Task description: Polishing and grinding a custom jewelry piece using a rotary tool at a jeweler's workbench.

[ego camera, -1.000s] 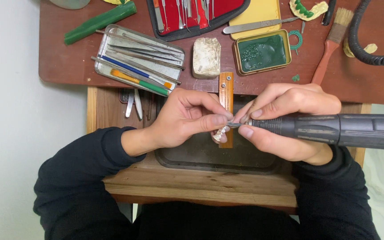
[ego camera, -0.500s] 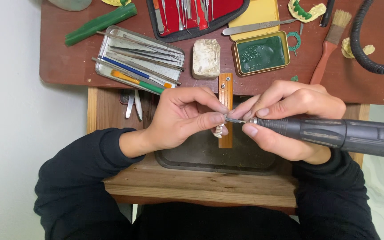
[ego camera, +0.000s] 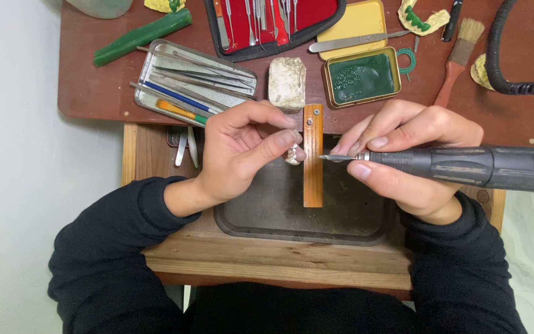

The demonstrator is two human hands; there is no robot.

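My left hand sits just left of the frame's centre, thumb and fingers pinched shut on a small pale cast piece, which rests against the left edge of an upright orange wooden peg. My right hand, right of centre, is wrapped closed around a dark grey rotary handpiece that lies level and runs off the right edge. Its thin metal tip points left, just right of the peg and a little apart from the pale piece. Below both hands lies a dark shallow tray set in the wooden bench.

In the upper left of the frame an open metal tin holds files and a blue-handled tool, with a green stick above it. At upper centre stand a whitish block and a tin of green wax. A brush lies at upper right.
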